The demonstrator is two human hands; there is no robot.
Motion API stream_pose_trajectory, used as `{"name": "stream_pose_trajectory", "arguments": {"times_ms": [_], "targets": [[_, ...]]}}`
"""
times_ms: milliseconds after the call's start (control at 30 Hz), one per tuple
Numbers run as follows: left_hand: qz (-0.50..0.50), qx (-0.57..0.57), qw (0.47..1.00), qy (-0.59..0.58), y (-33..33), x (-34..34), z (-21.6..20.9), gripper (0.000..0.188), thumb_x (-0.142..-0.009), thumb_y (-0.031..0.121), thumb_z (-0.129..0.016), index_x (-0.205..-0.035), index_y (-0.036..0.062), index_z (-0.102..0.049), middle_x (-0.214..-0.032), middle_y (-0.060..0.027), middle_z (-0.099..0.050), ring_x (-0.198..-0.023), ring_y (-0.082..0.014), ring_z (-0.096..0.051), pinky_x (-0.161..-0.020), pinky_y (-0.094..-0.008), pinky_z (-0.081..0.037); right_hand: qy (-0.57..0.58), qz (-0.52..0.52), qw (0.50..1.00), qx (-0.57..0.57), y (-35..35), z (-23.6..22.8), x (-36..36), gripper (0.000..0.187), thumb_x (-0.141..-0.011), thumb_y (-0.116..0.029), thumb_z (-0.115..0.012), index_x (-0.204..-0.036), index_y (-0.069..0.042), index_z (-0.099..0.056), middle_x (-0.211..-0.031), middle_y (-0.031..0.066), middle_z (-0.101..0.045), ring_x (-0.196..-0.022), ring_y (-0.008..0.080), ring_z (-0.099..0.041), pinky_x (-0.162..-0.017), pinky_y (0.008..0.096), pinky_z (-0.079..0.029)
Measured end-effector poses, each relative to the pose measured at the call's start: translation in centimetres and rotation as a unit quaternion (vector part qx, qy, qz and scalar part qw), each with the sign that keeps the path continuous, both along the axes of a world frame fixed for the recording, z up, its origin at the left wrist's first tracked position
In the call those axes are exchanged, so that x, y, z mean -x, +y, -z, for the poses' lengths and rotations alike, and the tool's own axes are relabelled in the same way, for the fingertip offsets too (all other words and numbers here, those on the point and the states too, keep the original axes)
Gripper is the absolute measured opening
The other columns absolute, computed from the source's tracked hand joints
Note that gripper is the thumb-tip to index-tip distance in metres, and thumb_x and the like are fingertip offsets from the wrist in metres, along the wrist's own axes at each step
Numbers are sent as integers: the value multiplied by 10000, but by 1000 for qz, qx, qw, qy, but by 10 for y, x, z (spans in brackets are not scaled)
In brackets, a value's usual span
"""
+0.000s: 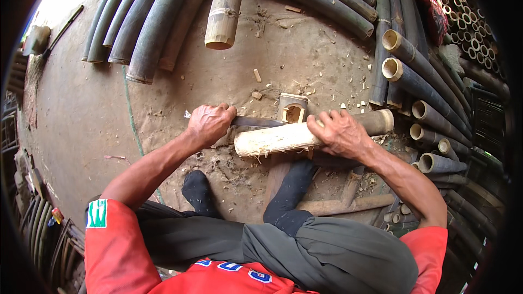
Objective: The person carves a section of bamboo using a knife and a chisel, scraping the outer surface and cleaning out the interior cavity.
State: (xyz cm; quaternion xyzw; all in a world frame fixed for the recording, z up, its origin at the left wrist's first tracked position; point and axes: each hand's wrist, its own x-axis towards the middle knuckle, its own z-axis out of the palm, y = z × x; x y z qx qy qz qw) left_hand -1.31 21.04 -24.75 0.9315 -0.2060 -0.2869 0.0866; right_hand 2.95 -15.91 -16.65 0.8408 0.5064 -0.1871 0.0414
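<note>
My left hand [211, 124] is closed round the handle of a knife [255, 122], its dark blade pointing right. The blade lies along the upper left side of a bamboo piece [277, 139]. My right hand [343, 136] grips that piece around its middle. Its left part is pale and shaved, with frayed fibres along the lower edge, while the right end keeps a darker skin. Just beyond the blade stands a short bamboo block [294, 100] with a hole cut in its side. The knife's handle is mostly hidden in my fist.
Long dark bamboo poles [155, 27] lie at the far left, with a paler pole [225, 16] beside them. More cut poles [400, 69] are stacked on the right. Wood chips [256, 75] litter the floor. My feet [198, 191] in dark socks rest below the work.
</note>
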Motion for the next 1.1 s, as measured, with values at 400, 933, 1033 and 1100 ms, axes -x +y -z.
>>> {"name": "stream_pose_trajectory", "arguments": {"times_ms": [400,933,1033,1100], "targets": [[4,-9,999,-44,5,-1,10,147,-999,123,-561,-1096,57,-649,-1030,-169,-714,-895,-374,-764,-775,-499,-610,22,-5,1000,-20,17,-6,16,595,-864,-244,-789,-1341,13,-543,-966,138,-650,-839,290,-702,-707,426,-573],[-121,268,939,178,16,-69,6,491,-903,473,-866,-944,-13,-810,-672,-158,-706,-573,-261,-633,-588,-456,-511,65,321,938,-113,-8,-42,-11,743,-812,-280,-915,-1374,3,-520,-1067,193,-707,-920,310,-744,-807,430,-645],[-44,221,972,70,11,-69,-4,606,-963,579,-756,-919,-24,-799,-628,-204,-640,-574,-335,-624,-609,-487,-517,201,487,811,-253,0,-57,-13,695,-840,-247,-879,-1362,25,-510,-1171,221,-724,-978,316,-744,-872,427,-613],[-12,181,982,51,9,-70,-5,675,-1004,633,-655,-869,-14,-786,-633,-238,-614,-622,-407,-647,-626,-513,-523,188,497,796,-289,-7,-52,-8,735,-858,-270,-862,-1399,49,-480,-1221,228,-721,-1052,297,-727,-954,425,-570]]}}
